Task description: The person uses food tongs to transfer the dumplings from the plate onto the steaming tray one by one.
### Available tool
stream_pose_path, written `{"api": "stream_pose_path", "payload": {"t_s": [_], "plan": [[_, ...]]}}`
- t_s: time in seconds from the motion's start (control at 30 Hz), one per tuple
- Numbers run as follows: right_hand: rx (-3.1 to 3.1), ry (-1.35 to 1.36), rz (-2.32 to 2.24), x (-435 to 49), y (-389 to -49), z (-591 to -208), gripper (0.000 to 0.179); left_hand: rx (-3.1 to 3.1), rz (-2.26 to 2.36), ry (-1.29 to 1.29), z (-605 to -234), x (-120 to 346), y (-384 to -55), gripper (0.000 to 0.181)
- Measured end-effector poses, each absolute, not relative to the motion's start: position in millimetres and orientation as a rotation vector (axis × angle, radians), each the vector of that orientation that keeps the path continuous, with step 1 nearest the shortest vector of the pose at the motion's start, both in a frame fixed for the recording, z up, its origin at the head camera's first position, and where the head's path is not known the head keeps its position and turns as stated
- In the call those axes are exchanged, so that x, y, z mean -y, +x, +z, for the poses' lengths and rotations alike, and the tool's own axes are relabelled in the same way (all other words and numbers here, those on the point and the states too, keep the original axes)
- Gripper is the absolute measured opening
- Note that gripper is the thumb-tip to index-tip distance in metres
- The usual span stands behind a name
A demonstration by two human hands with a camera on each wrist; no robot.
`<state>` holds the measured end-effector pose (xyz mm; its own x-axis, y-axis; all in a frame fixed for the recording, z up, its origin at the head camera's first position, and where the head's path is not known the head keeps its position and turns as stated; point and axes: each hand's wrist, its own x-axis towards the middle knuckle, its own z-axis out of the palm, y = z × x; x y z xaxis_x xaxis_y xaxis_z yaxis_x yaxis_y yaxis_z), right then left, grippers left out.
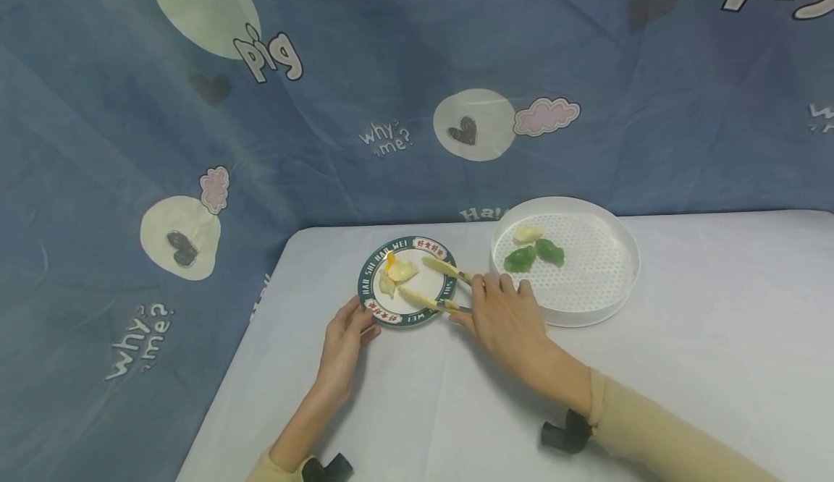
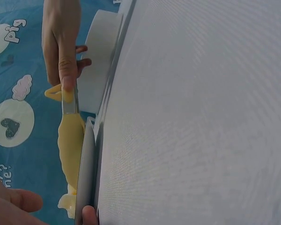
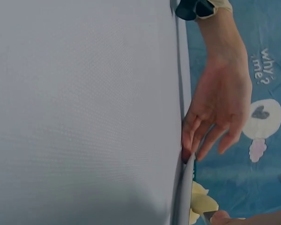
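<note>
A pair of yellow-tipped tongs (image 1: 420, 297) is gripped by my right hand (image 1: 508, 319), fingers above and thumb below. The tongs' two arms stand apart over a small plate (image 1: 409, 320) with a green lettered rim. Pale yellow dumpling-like pieces (image 1: 402, 271) sit at the plate's left, one with an orange part; the tong tips are beside them, with nothing seen between the tips. My left hand (image 1: 342, 344) holds the plate's near left rim, one digit low at the edge (image 2: 89, 215) and others above. The left wrist view shows the tongs (image 2: 71, 145) side-on above the plate.
Right of the plate stands a round white tray (image 1: 606, 279) with a perforated bottom. In it lie two green dumpling-like pieces (image 1: 520, 259) and a pale yellow one (image 1: 528, 234). A blue printed cloth (image 1: 365, 69) hangs behind the white table (image 1: 717, 337).
</note>
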<state>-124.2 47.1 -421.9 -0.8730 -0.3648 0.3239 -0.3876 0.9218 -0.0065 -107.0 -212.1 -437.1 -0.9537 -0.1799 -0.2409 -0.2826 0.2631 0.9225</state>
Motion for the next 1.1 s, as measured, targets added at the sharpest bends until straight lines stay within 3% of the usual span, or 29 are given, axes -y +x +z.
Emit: {"api": "stream_pose_path", "payload": {"t_s": [1.1], "plan": [[2.881, 0.653, 0.167, -34.8, -146.5, -413.6, 0.059, -2.419, 1.841, -0.435, -438.3, 211.9, -107.0, 0.069]]}}
